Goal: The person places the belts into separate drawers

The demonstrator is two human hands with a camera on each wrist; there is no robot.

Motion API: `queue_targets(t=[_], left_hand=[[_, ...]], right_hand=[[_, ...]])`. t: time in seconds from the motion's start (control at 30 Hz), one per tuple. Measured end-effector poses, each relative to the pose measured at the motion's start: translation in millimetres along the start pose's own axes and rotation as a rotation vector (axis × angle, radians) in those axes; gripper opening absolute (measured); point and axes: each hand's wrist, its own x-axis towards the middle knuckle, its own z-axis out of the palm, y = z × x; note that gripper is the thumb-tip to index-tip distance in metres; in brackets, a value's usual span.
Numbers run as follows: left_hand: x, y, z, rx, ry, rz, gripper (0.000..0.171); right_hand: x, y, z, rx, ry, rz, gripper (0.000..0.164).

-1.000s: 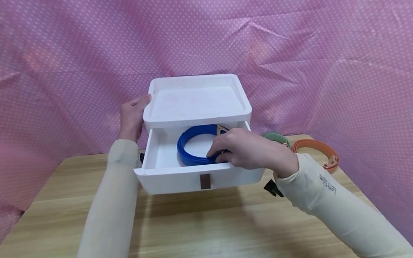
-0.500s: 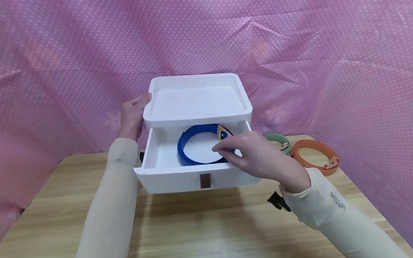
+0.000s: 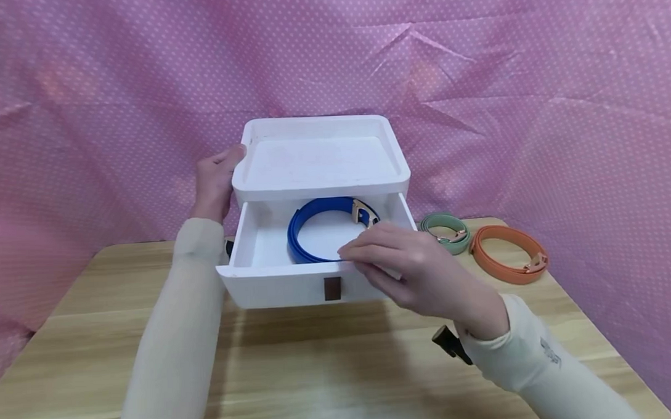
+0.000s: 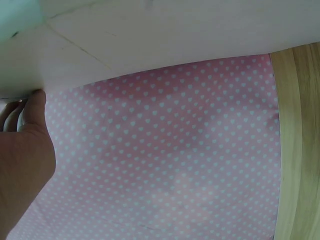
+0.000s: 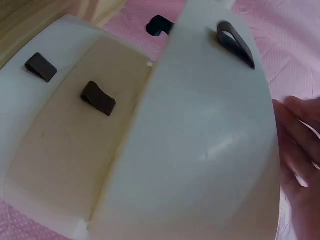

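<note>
A white drawer unit (image 3: 317, 167) stands on the table, its top drawer (image 3: 277, 288) pulled out. A coiled blue belt (image 3: 305, 226) with a gold buckle lies in that drawer. My left hand (image 3: 215, 180) holds the unit's left side near the back; in the left wrist view that hand (image 4: 25, 155) has its fingertips at the edge, partly hidden. My right hand (image 3: 410, 268) hovers over the drawer's front right part, fingers extended together and apart from the belt. In the right wrist view the right hand (image 5: 300, 150) is beside the drawer front's top edge, holding nothing.
A coiled green belt (image 3: 453, 242) and a coiled orange belt (image 3: 512, 274) lie on the wooden table (image 3: 319, 370) to the right. Brown tabs (image 5: 97, 97) mark lower drawers beneath. Pink dotted cloth (image 3: 319, 56) hangs behind and at both sides.
My right hand has let go of the blue belt and drawn back toward the drawer's front edge. The belt lies in the drawer, and my left hand has stayed on the unit.
</note>
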Motion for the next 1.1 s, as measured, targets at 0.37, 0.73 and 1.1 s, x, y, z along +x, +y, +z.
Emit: queue_targets(t=[0.37,0.73,1.1], left_hand=[[2.2,-0.9,1.8,-0.009,0.000,-0.021,0.054],[0.9,-1.0,-2.6,-0.001,-0.008,-0.004,0.057],[1.0,-0.6,1.4,-0.007,0.003,0.007,0.055]], right_hand=[[-23,-40,37,0.025,0.117,0.097,0.013],[-31,-46,55,0.235,-0.310,0.752,0.018],[-39,-38,58,0.512,-0.229,0.882,0.022]])
